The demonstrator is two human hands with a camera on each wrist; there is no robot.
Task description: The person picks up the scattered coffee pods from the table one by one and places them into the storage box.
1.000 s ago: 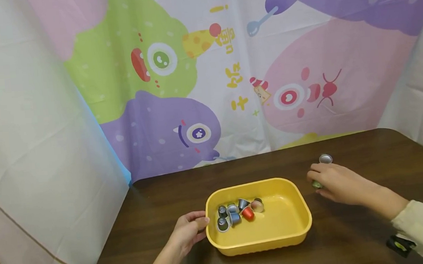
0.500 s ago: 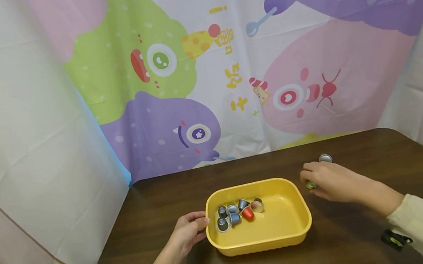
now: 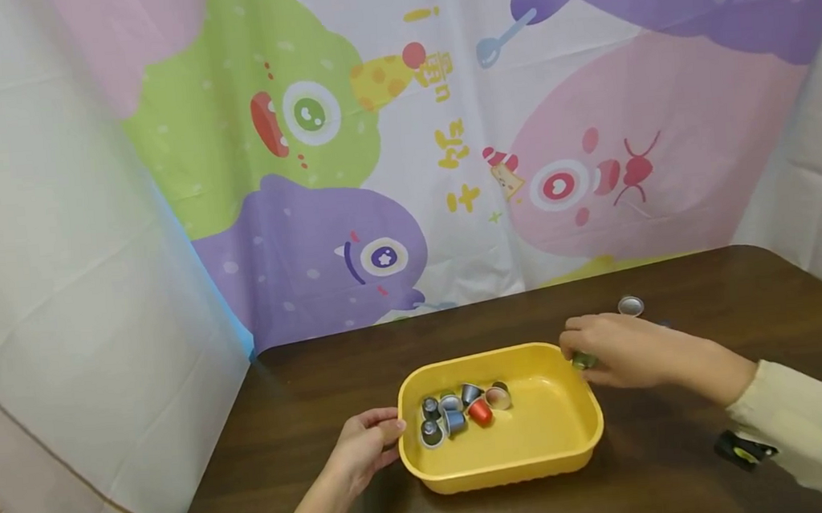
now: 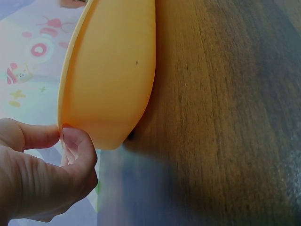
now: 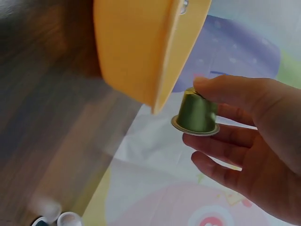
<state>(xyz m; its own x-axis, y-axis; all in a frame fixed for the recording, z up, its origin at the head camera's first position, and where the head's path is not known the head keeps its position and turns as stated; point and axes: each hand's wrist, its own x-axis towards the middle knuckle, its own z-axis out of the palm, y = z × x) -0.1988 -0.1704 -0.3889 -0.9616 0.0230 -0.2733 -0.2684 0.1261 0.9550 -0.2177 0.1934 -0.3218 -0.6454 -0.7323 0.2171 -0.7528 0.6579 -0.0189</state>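
Observation:
A yellow plastic tub stands on the brown table. My left hand pinches its left rim between thumb and fingers, as the left wrist view shows closely. Inside the tub, toward the left, lie several coffee capsules, among them a red capsule and a blue capsule. My right hand is at the tub's back right corner. It holds a green coffee capsule between thumb and fingers, foil rim downward in the right wrist view, just outside the tub's wall.
A capsule with a silver lid lies on the table behind my right hand. Beside it a small bluish thing is mostly hidden by the hand. A cartoon-printed cloth hangs at the table's back edge, with white cloth on both sides.
My right hand has moved left with the green capsule, from the open table to the tub's right rim. The left hand and the tub stay in place.

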